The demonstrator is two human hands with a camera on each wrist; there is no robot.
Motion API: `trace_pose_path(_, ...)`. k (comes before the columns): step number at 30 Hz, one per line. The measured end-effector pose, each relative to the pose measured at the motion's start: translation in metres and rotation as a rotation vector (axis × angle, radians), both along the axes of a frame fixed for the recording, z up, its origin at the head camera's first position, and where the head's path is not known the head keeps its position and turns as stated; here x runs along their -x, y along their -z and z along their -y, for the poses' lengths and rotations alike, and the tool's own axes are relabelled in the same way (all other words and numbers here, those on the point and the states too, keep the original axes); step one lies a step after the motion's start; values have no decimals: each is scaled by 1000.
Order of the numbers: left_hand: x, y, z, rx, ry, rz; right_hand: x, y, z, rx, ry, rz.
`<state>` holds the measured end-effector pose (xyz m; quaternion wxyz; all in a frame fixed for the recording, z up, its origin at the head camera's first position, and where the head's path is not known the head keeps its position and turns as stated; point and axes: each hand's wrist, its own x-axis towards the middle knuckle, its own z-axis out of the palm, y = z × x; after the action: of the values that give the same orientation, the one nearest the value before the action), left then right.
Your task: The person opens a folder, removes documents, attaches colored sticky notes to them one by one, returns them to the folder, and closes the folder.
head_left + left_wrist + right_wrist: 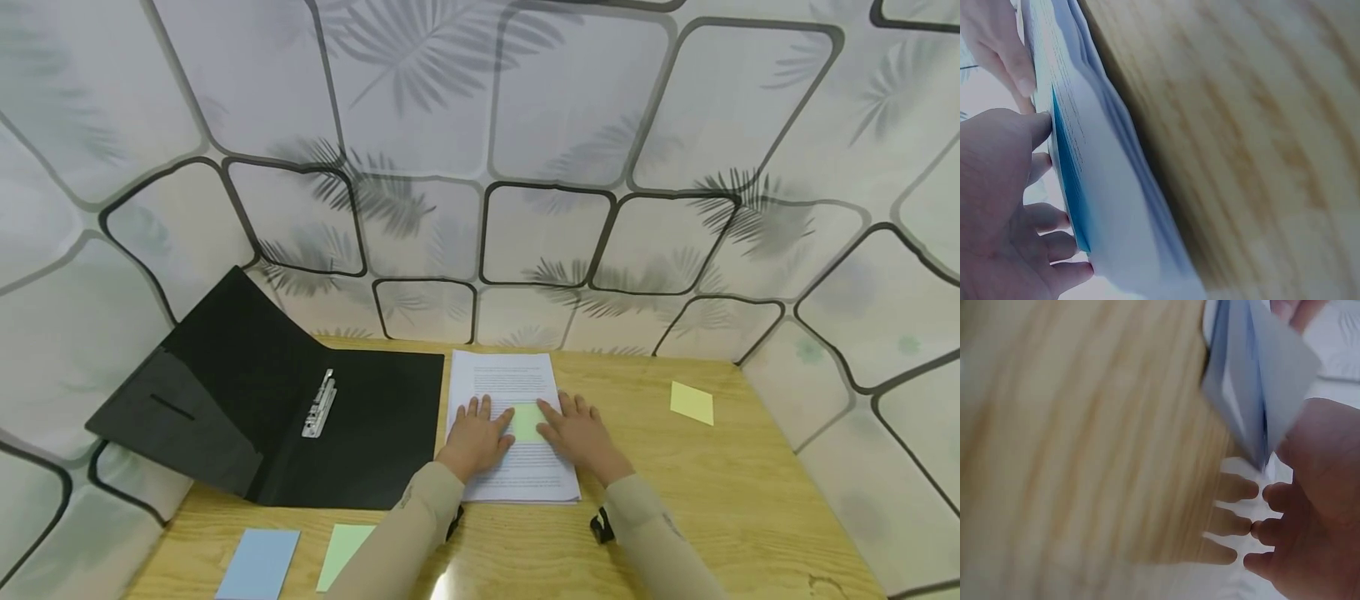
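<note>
Head | green note (529, 422) | between left hand (477, 442), right hand (583, 432) | fingers (551, 414) at edges

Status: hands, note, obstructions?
Left hand, right hand: fingers at edges of green note. It lies on printed paper stack. Black folder beside stack, not covering it.

Black folder (382, 425) on my left, left cover tilted up, silver clip (321, 406) inside | blue slip (258, 562) and pale-green slip (342, 548) nearer me | yellow note (692, 403) to my right on the wood-grain worktop (750, 508) | leaf-patterned backdrop (547, 237) facing me
</note>
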<state>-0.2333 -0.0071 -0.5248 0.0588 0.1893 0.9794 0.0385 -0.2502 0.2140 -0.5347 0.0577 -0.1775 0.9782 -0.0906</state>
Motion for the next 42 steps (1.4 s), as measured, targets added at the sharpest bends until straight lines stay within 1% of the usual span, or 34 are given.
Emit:
trace_pose_path(2, 0, 0, 0, 3, -3, -5, -1, 0, -6, -1, 28, 20)
trace_pose_path(4, -1, 0, -1, 5, -8, -19, -3, 1, -11, 3, 39, 32)
trace_pose_path(8, -1, 1, -4, 13, -19, -47, -5, -1, -15, 21, 32, 35)
trace_pose_path(10, -1, 1, -6, 22, -25, -47, -6, -2, -15, 25, 26, 28)
trace_pose_path(12, 1, 0, -7, 32, -34, -33, -7, -4, -15, 26, 26, 22)
trace_pose_path(18, 6, -3, -4, 27, -83, 49, -8, -7, -15, 40, 32, 27)
trace_pose_path(21, 9, -5, -2, 32, -82, 68, -9, -7, -15, 53, 35, 35)
trace_pose_path(26, 10, -7, -1, 72, -63, 63, -8, -6, -15, 51, 36, 25)
trace_pose_path(29, 7, -7, -1, 62, -31, 57, -7, -5, -15, 51, 34, 29)
trace_pose_path(31, 2, -8, -1, 49, 7, 50, -7, -3, -15, 52, 36, 40)
trace_pose_path(33, -5, -9, 0, 39, 59, 42, -7, -1, -15, 55, 40, 47)
trace_pose_path(35, -13, -9, 1, 50, 119, 21, -6, 1, -15, 61, 44, 49)
trace_pose_path(39, -31, -10, 6, 67, 233, 2, -5, 1, -16, 62, 44, 52)
trace_pose_path(42, -40, -10, 9, 51, 275, 13, -4, -1, -16, 55, 39, 42)
